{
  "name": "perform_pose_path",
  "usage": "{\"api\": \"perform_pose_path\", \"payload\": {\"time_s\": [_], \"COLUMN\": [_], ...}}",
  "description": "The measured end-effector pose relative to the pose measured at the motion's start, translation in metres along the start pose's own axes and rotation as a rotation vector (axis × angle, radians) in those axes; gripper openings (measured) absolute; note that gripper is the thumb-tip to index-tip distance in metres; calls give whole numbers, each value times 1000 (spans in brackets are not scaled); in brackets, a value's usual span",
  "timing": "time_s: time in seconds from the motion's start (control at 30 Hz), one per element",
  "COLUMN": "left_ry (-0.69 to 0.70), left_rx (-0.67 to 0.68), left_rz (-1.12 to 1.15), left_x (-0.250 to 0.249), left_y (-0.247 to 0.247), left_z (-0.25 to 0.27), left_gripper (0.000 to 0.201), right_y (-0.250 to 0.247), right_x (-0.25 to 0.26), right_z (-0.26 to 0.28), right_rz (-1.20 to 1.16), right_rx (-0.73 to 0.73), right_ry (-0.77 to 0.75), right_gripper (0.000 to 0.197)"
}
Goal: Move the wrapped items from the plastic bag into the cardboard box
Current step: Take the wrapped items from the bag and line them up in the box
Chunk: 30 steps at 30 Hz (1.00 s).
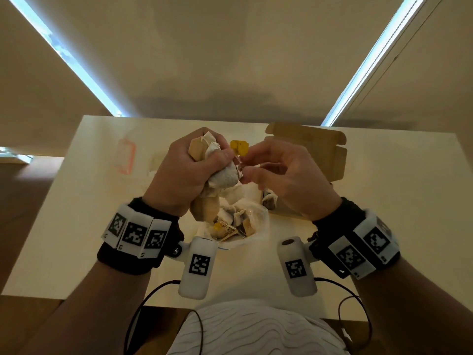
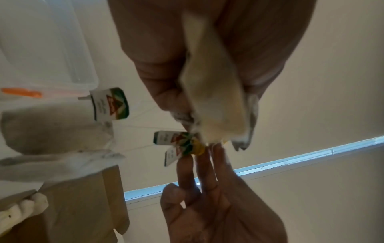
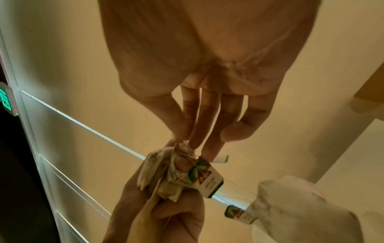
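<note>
The left hand point(image 1: 184, 172) clutches a bunch of wrapped items point(image 1: 217, 172) above the plastic bag point(image 1: 261, 226), its fingers curled tight round them, while the right hand point(image 1: 284, 175) pinches at the tangled strings and tags point(image 3: 205, 179). The cardboard box point(image 1: 332, 152) sits at two o'clock on the bench point(image 1: 76, 201). A hard tug could snap a string or drag loose items out, since the threads look knotted together.

Crumpled matt paper tea bags point(image 1: 220, 175), glossy printed paper tags point(image 3: 207, 179), matt cardboard box point(image 1: 320, 149), translucent plastic bag point(image 1: 258, 221), smooth matt table point(image 1: 384, 213)
</note>
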<state>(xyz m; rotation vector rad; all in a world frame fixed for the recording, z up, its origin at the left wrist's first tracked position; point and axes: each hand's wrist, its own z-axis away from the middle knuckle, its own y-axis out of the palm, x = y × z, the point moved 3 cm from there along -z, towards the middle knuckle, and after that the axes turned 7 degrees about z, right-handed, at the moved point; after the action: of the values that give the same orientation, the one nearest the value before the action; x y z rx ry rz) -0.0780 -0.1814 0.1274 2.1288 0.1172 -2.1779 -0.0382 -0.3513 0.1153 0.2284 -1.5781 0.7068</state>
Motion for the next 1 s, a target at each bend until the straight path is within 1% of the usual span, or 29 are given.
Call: {"api": "perform_pose_path", "payload": {"time_s": [0.07,0.17,0.23,0.27,0.33,0.4,0.47,0.57,0.7,0.77,0.83,0.87,0.93,0.97,1.0], "left_ry": [-37,-69,-61,-57,-61,-75,-90,-120,-154,-158,-151,-148,-148,-149,-151], "left_rx": [29,48,75,87,103,128,154,171,172,173,171,167,149,134,118], "left_rz": [47,88,58,35,8,-10,-42,-63,-26,1,21,29,50,56,58], "left_x": [0,0,-1,-2,-3,-3,-4,-2,-2,-3,-5,-6,-7,-7,-8], "left_y": [0,-1,-1,0,1,0,-2,-3,-5,-4,-3,-2,-2,-1,-1], "left_z": [0,1,2,2,3,4,6,7,9,8,8,8,8,8,8], "left_gripper": [4,11,21,23,24,26,25,17,14,13,9,6,4,4,2], "right_y": [0,-2,-2,-2,0,-1,-3,-6,-4,-3,-3,-4,-1,2,5], "right_x": [-2,-3,2,4,8,9,8,8,9,10,10,9,6,5,4], "right_z": [-1,-1,-3,-4,-6,-8,-8,-7,-6,-6,-5,-5,-3,-2,0], "right_rz": [3,-14,-21,-24,-41,-113,-235,-376,-435,-441,-433,-416,-371,-335,-290], "right_rx": [-30,-61,-75,-77,-97,-134,-146,-129,-117,-123,-124,-106,2,66,119], "right_ry": [12,7,-19,-30,-44,-27,23,107,140,139,141,149,184,203,208], "right_gripper": [9,11,19,19,13,12,14,8,15,13,7,14,40,49,53]}}
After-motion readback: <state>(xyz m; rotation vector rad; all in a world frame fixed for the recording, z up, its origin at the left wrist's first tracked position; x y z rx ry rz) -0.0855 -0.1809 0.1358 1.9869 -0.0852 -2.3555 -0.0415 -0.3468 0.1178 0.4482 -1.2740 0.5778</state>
